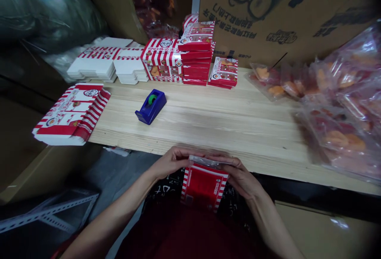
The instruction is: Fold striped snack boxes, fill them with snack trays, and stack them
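A red packet with striped edges (204, 185) hangs in front of my body, just off the table's near edge. My left hand (175, 162) grips its upper left corner, thumb on the near face. At the upper right corner my right hand (236, 173) is closed on the same packet. A clear plastic strip (210, 160) runs along the packet's top between the two hands. What lies inside the packet is hidden. Beyond the hands, a blue tape dispenser (151, 106) with a green roll stands on the table.
Flat striped boxes (71, 110) lie stacked at the table's left. White-and-red cartons (92, 62) and piled red packets (196, 58) line the back, beside a smaller packet pile (224, 71). Clear bags with orange pieces (342, 140) heap at the right. A large cardboard box (285, 17) stands behind.
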`<control>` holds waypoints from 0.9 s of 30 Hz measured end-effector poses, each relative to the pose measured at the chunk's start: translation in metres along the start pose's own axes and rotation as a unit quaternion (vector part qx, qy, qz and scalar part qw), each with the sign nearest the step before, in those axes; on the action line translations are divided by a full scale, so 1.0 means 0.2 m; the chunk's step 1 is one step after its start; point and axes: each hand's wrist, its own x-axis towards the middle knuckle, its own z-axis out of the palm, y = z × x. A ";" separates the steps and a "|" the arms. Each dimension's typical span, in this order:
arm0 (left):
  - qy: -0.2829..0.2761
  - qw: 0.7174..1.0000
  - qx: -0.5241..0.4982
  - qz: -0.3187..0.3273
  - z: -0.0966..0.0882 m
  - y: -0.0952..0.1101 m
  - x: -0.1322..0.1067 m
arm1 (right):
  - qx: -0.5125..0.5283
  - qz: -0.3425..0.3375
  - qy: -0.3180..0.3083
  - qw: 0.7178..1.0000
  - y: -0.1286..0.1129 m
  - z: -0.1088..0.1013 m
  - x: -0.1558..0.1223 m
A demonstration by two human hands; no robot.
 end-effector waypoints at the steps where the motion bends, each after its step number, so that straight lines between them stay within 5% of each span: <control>1: 0.015 1.000 -0.008 -0.004 0.01 0.00 0.00 | -0.001 -0.002 0.000 1.000 0.00 0.01 0.00; 4: 0.044 0.999 -0.020 -0.019 0.03 0.02 0.02 | 0.000 -0.012 0.004 1.000 0.02 0.02 0.00; 10: 0.016 0.999 -0.003 -0.032 0.01 0.05 0.03 | -0.006 -0.017 -0.009 1.000 0.04 0.02 0.02; 16: -0.027 0.996 0.079 0.041 -0.03 0.04 0.01 | -0.001 -0.030 0.010 1.000 0.02 0.00 0.04; 23: -0.011 0.991 0.110 0.079 -0.06 -0.01 -0.01 | 0.012 -0.049 -0.009 0.999 0.06 -0.08 -0.03; 27: -0.074 0.984 0.132 0.089 -0.09 -0.01 -0.02 | -0.092 -0.098 -0.043 0.990 0.07 -0.10 -0.06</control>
